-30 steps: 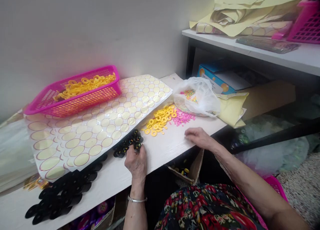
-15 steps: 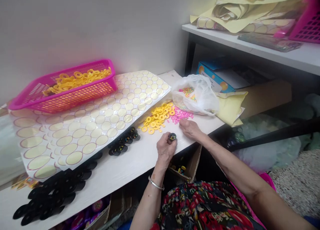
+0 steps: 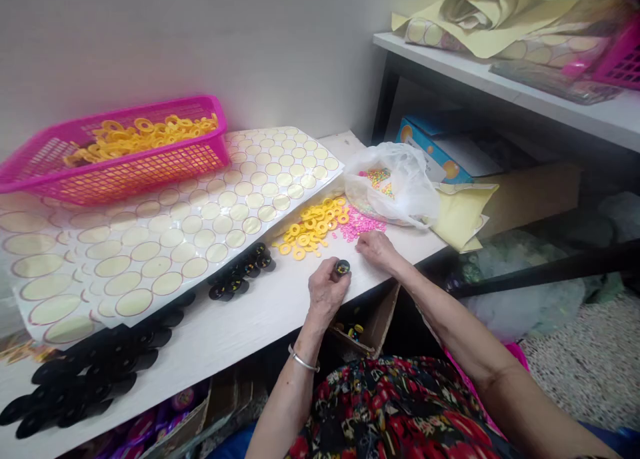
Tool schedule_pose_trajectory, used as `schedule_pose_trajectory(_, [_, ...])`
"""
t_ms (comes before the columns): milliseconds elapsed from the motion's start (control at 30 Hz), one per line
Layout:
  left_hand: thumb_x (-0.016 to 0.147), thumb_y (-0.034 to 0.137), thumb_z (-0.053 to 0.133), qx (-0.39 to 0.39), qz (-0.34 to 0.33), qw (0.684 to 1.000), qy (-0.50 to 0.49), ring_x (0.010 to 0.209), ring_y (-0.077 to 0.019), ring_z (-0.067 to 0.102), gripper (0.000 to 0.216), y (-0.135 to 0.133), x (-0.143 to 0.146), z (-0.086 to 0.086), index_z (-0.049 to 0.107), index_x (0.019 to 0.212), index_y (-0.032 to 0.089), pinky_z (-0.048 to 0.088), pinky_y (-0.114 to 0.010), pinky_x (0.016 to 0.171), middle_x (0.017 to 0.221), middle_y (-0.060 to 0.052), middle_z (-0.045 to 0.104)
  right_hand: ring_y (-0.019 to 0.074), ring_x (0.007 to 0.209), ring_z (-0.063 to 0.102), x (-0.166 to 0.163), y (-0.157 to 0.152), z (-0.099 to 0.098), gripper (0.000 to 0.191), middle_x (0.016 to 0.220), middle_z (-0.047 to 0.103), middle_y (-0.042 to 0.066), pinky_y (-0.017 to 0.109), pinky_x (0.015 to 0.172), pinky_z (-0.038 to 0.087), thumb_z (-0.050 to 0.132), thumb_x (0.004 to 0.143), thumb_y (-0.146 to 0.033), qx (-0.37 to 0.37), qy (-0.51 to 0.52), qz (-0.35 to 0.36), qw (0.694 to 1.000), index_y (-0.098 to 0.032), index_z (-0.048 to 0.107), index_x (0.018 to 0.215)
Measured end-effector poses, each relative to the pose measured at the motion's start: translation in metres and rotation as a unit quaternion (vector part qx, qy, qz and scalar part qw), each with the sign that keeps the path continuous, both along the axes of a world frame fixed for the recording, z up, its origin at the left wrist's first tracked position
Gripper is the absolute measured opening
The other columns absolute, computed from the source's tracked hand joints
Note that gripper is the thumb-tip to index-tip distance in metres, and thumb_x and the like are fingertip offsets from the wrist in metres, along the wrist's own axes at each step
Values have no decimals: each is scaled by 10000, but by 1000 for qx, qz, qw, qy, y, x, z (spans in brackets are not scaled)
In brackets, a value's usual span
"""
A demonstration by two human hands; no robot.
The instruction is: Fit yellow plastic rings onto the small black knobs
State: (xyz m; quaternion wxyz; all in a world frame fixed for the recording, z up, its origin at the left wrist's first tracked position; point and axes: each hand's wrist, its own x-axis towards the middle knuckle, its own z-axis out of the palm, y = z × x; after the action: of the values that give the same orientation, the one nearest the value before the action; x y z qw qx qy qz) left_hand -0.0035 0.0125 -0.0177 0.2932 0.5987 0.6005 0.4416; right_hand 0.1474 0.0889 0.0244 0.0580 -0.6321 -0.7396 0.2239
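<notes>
My left hand (image 3: pixel 326 290) is closed around a small black cup (image 3: pixel 343 267), its mouth facing up with tiny coloured bits inside. To its right, my right hand (image 3: pixel 376 249) rests at the near edge of a pile of pink beads (image 3: pixel 361 224); its fingers are pinched together, and what they hold, if anything, is hidden. Beside the pink beads lies a heap of yellow rings (image 3: pixel 314 227). Further left stand several black cups with coloured bits inside (image 3: pixel 242 272). A larger group of black cups (image 3: pixel 95 372) lies at the table's left end.
A pink basket (image 3: pixel 150 174) of yellow rings stands on sheets of round stickers (image 3: pixel 195 239). Behind the beads sits a white plastic bag (image 3: pixel 415 186) with coloured beads. A cardboard box (image 3: pixel 383 319) is below the table edge. A shelf (image 3: pixel 480 79) overhangs at the right.
The view has shifted a little, moving the table items left in the picture. My left hand still holds the black cup, and my right hand stays by the pink beads.
</notes>
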Motion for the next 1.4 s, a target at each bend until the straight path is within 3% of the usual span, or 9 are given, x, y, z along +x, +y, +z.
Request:
schedule_pose_trajectory(300, [649, 204, 621, 25, -14, 999, 23, 563, -75, 454, 253, 3, -2, 0, 616, 901, 175, 386, -206, 581, 699, 29, 538, 164, 754, 523, 4, -22, -17, 154, 845, 584, 51, 261, 654, 347, 439, 822, -172, 119, 45, 56, 990, -173, 592, 801])
schedule_pose_trajectory(400, [660, 226, 626, 15, -20, 999, 25, 557, -75, 449, 211, 2, -2, -2, 620, 867, 186, 375, -203, 572, 675, 36, 533, 151, 721, 509, 2, -26, -14, 108, 762, 552, 29, 257, 658, 364, 464, 811, -154, 151, 148, 62, 975, -173, 559, 765])
schedule_pose_trajectory(533, [689, 263, 608, 3, -13, 1000, 27, 542, -78, 431, 180, 2, -1, -5, 632, 854, 192, 360, -202, 559, 611, 45, 511, 140, 719, 494, -5, -34, -1, 98, 714, 511, 9, 252, 665, 380, 500, 808, -149, 186, 255, 128, 940, -181, 547, 728])
schedule_pose_trajectory(667, [686, 254, 601, 1, -16, 1000, 25, 544, -80, 430, 171, 2, -1, -6, 636, 841, 193, 355, -204, 558, 609, 46, 519, 147, 734, 476, -15, -42, 6, 114, 723, 508, 17, 259, 668, 375, 508, 804, -131, 195, 197, 181, 944, -178, 580, 730])
schedule_pose_trajectory(900, [660, 211, 601, -5, -25, 999, 19, 543, -77, 422, 156, 1, -1, -3, 626, 813, 191, 347, -205, 555, 620, 53, 518, 155, 745, 460, -19, -44, 6, 163, 732, 515, 35, 262, 661, 350, 476, 830, -154, 194, 61, 208, 957, -160, 609, 734])
schedule_pose_trajectory(1100, [677, 219, 592, -1, -34, 999, 9, 584, -80, 437, 66, 1, -2, 2, 603, 734, 187, 348, -201, 568, 641, 50, 518, 176, 743, 448, -30, -46, 17, 147, 750, 541, 63, 292, 652, 330, 480, 791, -103, 190, -30, 257, 947, -146, 620, 780])
schedule_pose_trajectory(1167, [677, 221, 594, -1, -32, 999, 5, 588, -81, 439, 56, 1, -2, 1, 600, 721, 186, 349, -201, 567, 640, 49, 522, 177, 744, 456, -31, -46, 18, 143, 743, 542, 63, 293, 648, 334, 489, 775, -89, 182, -17, 258, 949, -142, 622, 777])
schedule_pose_trajectory(1267, [665, 219, 607, -2, -27, 1000, 12, 560, -77, 420, 105, 1, -1, 0, 616, 766, 190, 347, -202, 554, 628, 49, 513, 146, 700, 479, -21, -42, 16, 129, 704, 528, 30, 262, 631, 360, 502, 779, -106, 139, 116, 224, 958, -151, 615, 735])
schedule_pose_trajectory(1400, [658, 234, 623, -5, -17, 1000, 14, 552, -75, 420, 166, 2, -1, -1, 630, 819, 192, 357, -201, 555, 630, 47, 507, 130, 684, 512, 2, -23, 6, 51, 710, 544, 6, 250, 642, 404, 550, 767, -168, 150, 300, 81, 939, -162, 600, 763])
